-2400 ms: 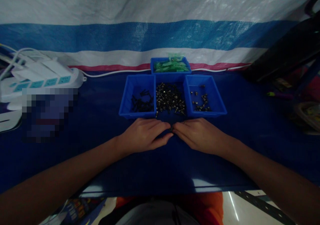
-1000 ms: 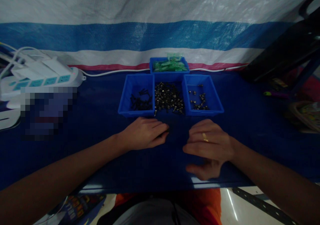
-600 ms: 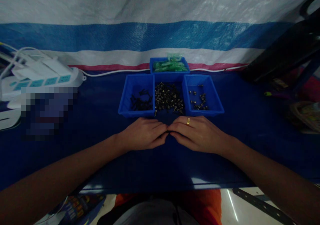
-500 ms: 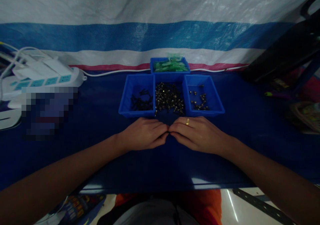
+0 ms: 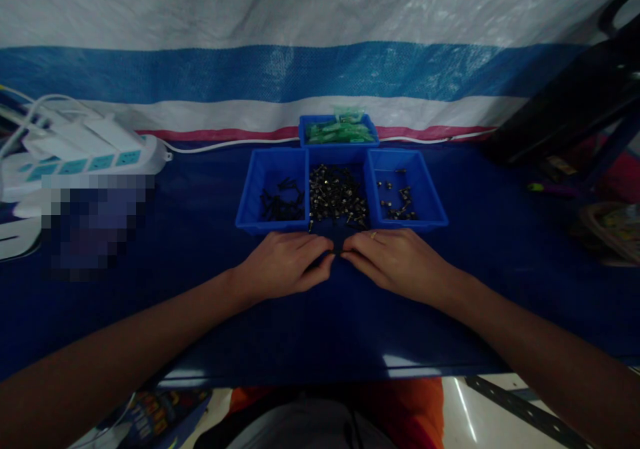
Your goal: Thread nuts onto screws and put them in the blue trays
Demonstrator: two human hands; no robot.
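My left hand [image 5: 286,264] and my right hand [image 5: 400,261] face each other just in front of the blue bins, both pinched closed. A small dark piece [image 5: 338,252] shows in the narrow gap between their fingertips; its kind is too small to make out. A ring sits on a finger of my right hand. Beyond the fingertips, many small dark and shiny metal screw-like parts [image 5: 336,196] lie heaped between two bins. The left blue bin [image 5: 245,196] holds thin black screw-like pieces [image 5: 283,204]. In the right blue bin [image 5: 434,196] are several small metal pieces [image 5: 404,199].
Behind these stands another blue bin [image 5: 340,144] with green plastic packets [image 5: 340,129]. A white power strip [image 5: 115,159] with plugs and cables lies at left. A dark bulky object [image 5: 560,102] and a basket-like container [image 5: 600,236] stand at right on the blue tabletop [image 5: 320,329].
My fingertips have drawn slightly apart, and the small dark piece now shows between them. My right hand has turned a little, so its ring is less visible.
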